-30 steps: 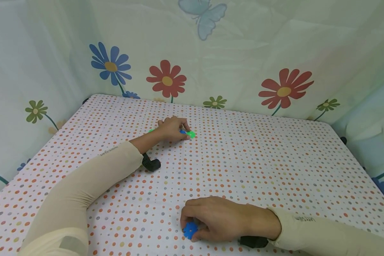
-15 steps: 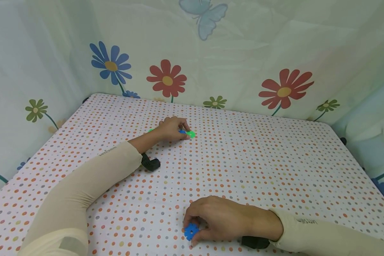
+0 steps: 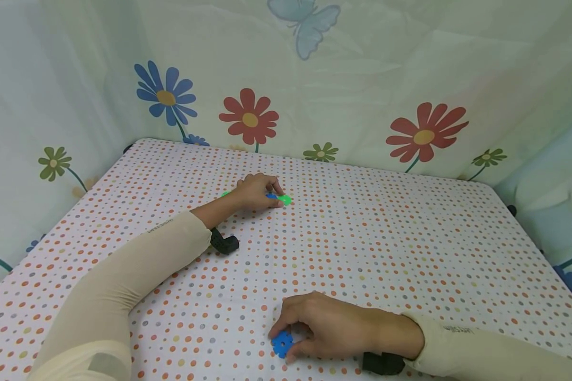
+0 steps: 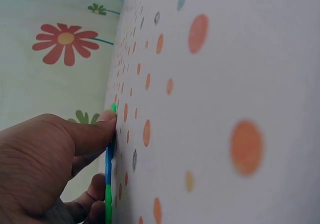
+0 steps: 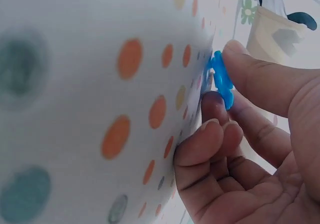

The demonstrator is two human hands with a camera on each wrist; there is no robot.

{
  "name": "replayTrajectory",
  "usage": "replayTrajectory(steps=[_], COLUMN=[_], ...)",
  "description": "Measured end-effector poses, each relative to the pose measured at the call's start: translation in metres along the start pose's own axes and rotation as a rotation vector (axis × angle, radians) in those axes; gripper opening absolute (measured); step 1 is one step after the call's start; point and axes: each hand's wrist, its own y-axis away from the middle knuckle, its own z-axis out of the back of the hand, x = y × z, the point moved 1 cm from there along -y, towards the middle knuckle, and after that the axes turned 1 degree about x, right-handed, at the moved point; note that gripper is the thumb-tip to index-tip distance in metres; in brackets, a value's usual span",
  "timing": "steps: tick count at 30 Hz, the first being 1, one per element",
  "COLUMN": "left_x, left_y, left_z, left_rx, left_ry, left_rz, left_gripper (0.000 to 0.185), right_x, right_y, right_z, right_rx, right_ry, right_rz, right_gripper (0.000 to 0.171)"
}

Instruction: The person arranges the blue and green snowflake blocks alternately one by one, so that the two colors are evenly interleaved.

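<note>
On the left, a cream sleeve (image 3: pixel 124 275) stretches forward across the dotted surface (image 3: pixel 386 238), and a black wrist strap (image 3: pixel 224 243) shows beneath the forearm. At its end the left hand (image 3: pixel 255 191) rests on the cloth toward the far middle of the surface, its fingers (image 4: pixel 92 134) curled down onto a small cluster of flat pieces. In the head view a blue piece (image 3: pixel 271 196) sits under the fingertips, touching a green piece (image 3: pixel 284 199) that juts out to the right of the hand; another bit of green (image 3: pixel 225 193) peeks out behind the hand on its left. The left wrist view shows the thumb pressing the blue and green pieces flat against the cloth, with the other fingers bent below them.

Well apart from this, near the front edge and right of the middle, the right hand (image 3: pixel 324 325) lies on the surface. Its thumb and fingers (image 5: pixel 260 79) pinch a blue gear-shaped disc (image 3: pixel 282 343) at its rim; the disc lies on the cloth at the hand's left side. The right wrist view shows the disc (image 5: pixel 221 79) clamped between the thumb above and a fingertip below, edge close against the cloth, the remaining fingers curled into the palm. A second black strap (image 3: pixel 383 363) sits under that wrist.

A flower-printed curtain (image 3: pixel 424 132) hangs behind and round the sides.
</note>
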Motion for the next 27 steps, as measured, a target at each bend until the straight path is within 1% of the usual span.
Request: replayTrajectory(steps=[5, 8, 11, 15, 19, 24, 27], left_x=[-0.001, -0.001, -0.001, -0.001, -0.002, -0.003, -0.002], left_y=[0.001, 0.000, 0.000, 0.000, 0.001, 0.001, 0.001], left_z=[0.001, 0.001, 0.000, 0.000, 0.001, 0.002, 0.001], left_rx=[0.002, 0.002, 0.003, 0.005, 0.009, 0.015, 0.015], left_ry=[0.007, 0.003, 0.000, -0.003, -0.002, -0.003, -0.004], left_rz=[0.007, 0.009, 0.010, 0.012, 0.017, 0.026, 0.030], left_gripper=[0.023, 0.023, 0.023, 0.024, 0.024, 0.024, 0.023], right_x=[-0.001, -0.001, -0.002, -0.006, -0.013, -0.026, -0.037], right_y=[0.001, 0.001, 0.000, -0.003, -0.004, -0.008, -0.010], right_z=[0.003, 0.004, 0.006, 0.010, 0.016, 0.027, 0.036], right_rx=[0.045, 0.048, 0.026, 0.001, -0.032, -0.093, -0.135], right_ry=[-0.037, -0.039, -0.020, -0.012, -0.035, -0.074, -0.072], right_rz=[-0.005, 0.000, -0.001, -0.025, -0.060, -0.129, -0.172], right_gripper=[0.032, 0.032, 0.030, 0.028, 0.027, 0.027, 0.029])
